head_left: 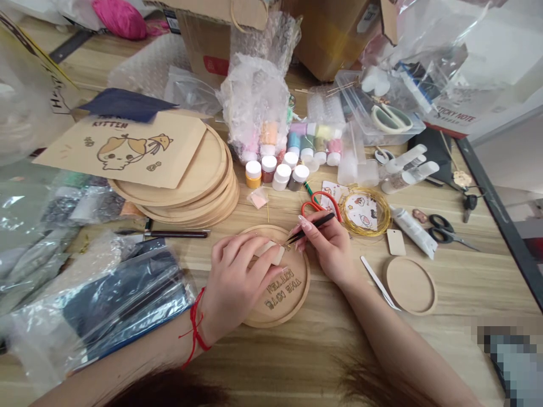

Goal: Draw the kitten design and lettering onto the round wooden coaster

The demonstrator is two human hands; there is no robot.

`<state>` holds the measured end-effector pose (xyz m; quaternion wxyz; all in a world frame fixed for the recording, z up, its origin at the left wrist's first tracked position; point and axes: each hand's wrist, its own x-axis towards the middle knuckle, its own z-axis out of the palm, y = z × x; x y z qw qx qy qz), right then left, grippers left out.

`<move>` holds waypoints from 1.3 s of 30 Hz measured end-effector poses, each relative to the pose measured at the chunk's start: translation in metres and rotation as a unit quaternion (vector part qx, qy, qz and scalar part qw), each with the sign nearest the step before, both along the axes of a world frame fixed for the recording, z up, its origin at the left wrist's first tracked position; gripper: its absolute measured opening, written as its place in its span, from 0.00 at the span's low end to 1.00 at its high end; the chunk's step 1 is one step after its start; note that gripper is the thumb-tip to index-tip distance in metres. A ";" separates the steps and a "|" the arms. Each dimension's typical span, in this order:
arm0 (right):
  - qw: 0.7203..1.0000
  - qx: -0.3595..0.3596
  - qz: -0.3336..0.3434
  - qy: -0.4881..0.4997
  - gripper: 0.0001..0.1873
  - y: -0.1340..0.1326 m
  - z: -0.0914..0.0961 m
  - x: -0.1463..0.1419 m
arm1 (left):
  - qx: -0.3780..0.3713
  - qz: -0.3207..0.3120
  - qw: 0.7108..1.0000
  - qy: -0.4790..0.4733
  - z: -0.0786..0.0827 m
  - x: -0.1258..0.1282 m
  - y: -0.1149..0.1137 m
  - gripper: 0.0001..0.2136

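A round wooden tray lies in front of me, with letters outlined in wire reading "THE KITE KITTEN" upside down in it. My left hand reaches over its left side, fingers bent around a small beige card; part of the card is hidden beneath them. From the right, my right hand pinches black tweezers. Their tips meet a bit of thin gold wire beside the card, close to the tray's upper part. A red string bracelet circles my left wrist.
Stacked wooden trays with a kitten drawing stand left. Small paint jars line the back. Red-handled scissors, a gold wire coil, a white tube, black scissors and a smaller tray lie right.
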<state>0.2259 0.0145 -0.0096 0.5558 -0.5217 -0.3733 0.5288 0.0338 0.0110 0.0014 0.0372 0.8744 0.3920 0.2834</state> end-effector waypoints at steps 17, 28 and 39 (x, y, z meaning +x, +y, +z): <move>1.000 0.014 0.001 -0.001 0.13 -0.001 -0.003 0.000 | 0.033 -0.087 0.993 0.077 0.000 -0.004 -0.011 0.19; 0.974 0.139 0.046 -0.174 0.05 -0.009 -0.011 0.004 | 0.004 -0.088 0.993 0.080 0.000 -0.004 -0.014 0.20; 0.952 0.161 0.071 -0.249 0.04 -0.011 -0.016 0.001 | -0.013 -0.091 0.994 0.060 -0.001 -0.002 -0.014 0.21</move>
